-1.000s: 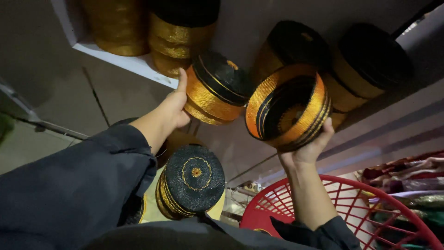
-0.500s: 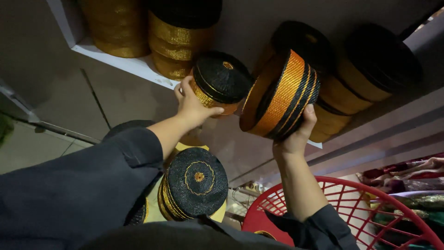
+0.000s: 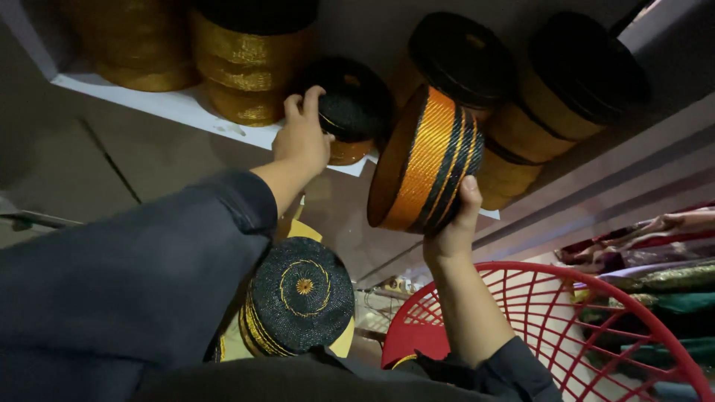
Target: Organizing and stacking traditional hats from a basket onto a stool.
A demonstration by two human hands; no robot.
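Observation:
My left hand reaches up to the white shelf and grips a round black cap with a gold band that rests at the shelf's edge. My right hand holds up a second round cap from below; it is turned on its side, showing orange-gold and black stripes. Both arms wear dark sleeves. Below my left arm sits another black cap with a gold centre ornament.
Stacks of gold and black caps stand on the shelf, and more are at the right. A red plastic basket is at the lower right. Folded coloured fabrics lie at the far right.
My left hand has pushed the black cap up and back onto the shelf edge. My right hand has turned the striped cap from opening-forward onto its side and raised it.

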